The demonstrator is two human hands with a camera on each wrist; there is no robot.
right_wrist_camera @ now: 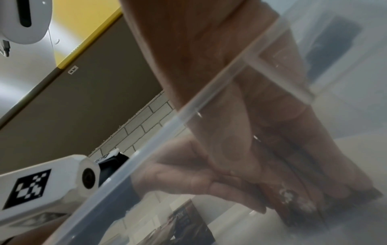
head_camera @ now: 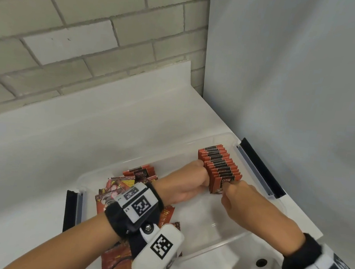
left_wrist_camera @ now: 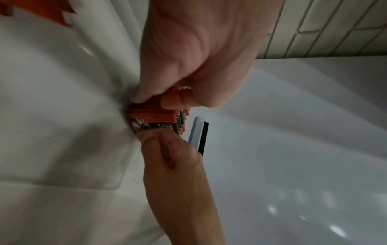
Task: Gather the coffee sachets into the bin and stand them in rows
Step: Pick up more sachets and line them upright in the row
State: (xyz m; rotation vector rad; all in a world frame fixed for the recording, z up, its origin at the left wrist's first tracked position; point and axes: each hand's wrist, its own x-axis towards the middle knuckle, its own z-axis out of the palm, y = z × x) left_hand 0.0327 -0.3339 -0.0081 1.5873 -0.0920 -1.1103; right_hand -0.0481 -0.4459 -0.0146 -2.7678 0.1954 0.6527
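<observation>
bin (head_camera: 93, 176): standing row (head_camera: 220, 168) far right | loose sachets (head_camera: 123, 183) left

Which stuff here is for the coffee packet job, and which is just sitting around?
For the job: the row of standing sachets, the loose sachets, the clear bin, the left hand and right hand at the row.

Just around: the brick wall, the white counter.

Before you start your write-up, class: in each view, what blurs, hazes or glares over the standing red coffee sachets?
Head view: the row of red sachets reads sharp in even light; left wrist view: dim, the clear bin wall smears into streaks, with bright glare spots on the white counter; right wrist view: the left hand and sachets look hazy through the translucent plastic.
</observation>
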